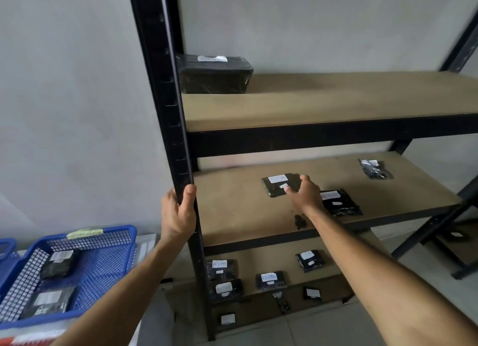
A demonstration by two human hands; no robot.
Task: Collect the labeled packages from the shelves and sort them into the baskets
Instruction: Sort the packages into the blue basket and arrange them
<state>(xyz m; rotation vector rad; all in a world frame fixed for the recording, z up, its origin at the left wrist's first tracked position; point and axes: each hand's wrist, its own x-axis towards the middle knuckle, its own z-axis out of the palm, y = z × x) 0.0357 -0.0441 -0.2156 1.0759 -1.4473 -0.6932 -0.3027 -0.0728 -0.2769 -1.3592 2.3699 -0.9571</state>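
Nearest, at lower left: blue mesh basket (103, 263) with a yellowish tag on its far rim, already holding two dark labeled packets (58, 264); sliver of a second blue basket (6, 250) beside it at the frame edge

Left hand (178, 214) wrapped around the black front upright (165, 100) of the shelving unit, thumb and fingers curled on the post — bracing, by the look of it, not collecting

Right hand (304, 193) stretched over the middle shelf (232, 208), fingers spread and loosely bent on the near right edge of a flat black packet (278, 185); touching, not yet closed around it, nothing lifted. Packet lies flat near the shelf's middle, dark glossy wrap, one larger white label with blurred writing and one small white sticker

Step in hand, judged: picking this packet. Next move calls for sliding fingers under an edge or pinching across the thin body, reading the label, then carrying it left and down to the matching basket

Just beside the wrist on its right, a similar packet marked RETURN (338, 202); farther back right, a small clear-wrapped packet (375, 168). Lower shelf (258, 260): several more labeled packets, two reading RETURN. Farthest, top shelf: a bulkier black wrapped parcel (214, 71) with a white label, against the upright
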